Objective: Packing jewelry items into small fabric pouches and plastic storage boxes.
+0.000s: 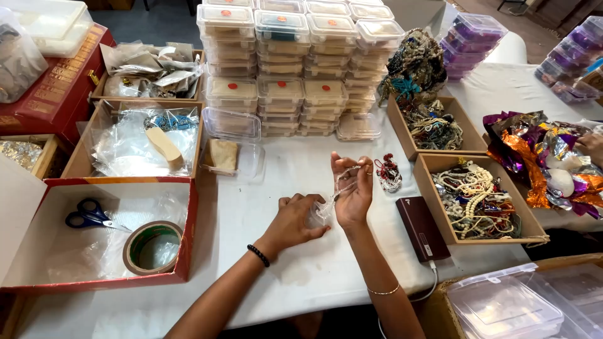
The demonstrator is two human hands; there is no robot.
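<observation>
Right hand [353, 191]: raised palm-up over the desk [295, 276], my fingers [344, 164] curled around a pale beaded strand [344, 182] so it hangs free and can be looked over.
Left hand [296, 218]: resting knuckles-up on the white cover, fingers closed on a small clear plastic pouch [319, 212], pinned low beside the right wrist so its mouth sits right under the dangling strand.
Strand: draped from my right fingertips down toward the pouch, between both hands, above the desk's middle.
Red bead piece [388, 173]: lying just beyond my right hand, near it but not touching.
Dark maroon box [422, 227]: flat at my right, beside the cardboard tray of cream and mixed necklaces [477, 201] (within easy reach, it seems).
Stacked clear lidded containers [295, 69]: banked at the far edge, away from the working space.
Red carton [100, 235]: at my left, holding blue-handled scissors [88, 215] and a roll of brown tape [152, 247].
Far right: another person's hand [590, 147] at a heap of shiny foil wrap [540, 160], apart from mine.
</observation>
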